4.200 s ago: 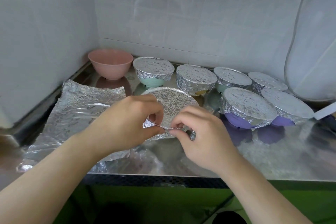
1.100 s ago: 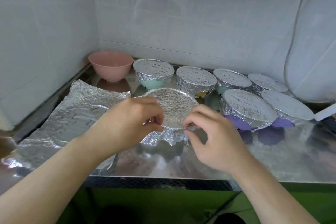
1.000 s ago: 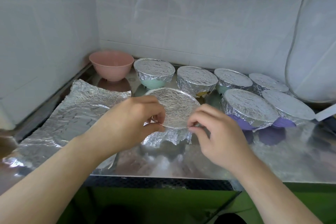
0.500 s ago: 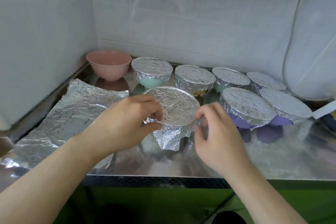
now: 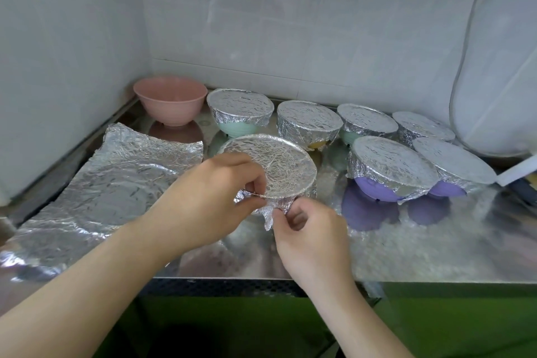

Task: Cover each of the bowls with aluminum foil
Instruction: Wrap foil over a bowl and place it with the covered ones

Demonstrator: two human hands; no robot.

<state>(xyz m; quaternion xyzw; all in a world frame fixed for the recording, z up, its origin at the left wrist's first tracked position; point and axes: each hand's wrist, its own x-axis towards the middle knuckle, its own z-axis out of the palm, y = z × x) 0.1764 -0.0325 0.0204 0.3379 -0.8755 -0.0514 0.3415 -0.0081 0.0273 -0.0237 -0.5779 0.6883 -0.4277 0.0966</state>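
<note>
Foil-topped bowl point(image 5: 268, 167) sitting mid-counter point(image 5: 436, 247). Left hand point(image 5: 216, 197) pinching rim foil; right hand point(image 5: 311, 229) pinching hanging flap point(image 5: 268, 216). Foil looking thin, tear-prone, crease-holding; gripping edges seems best.

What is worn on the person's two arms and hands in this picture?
Nothing shows on them. The left hand and right hand are bare, with no gloves, rings or watch visible. Both forearms are uncovered to the frame's edge; no sleeve appears.
</note>
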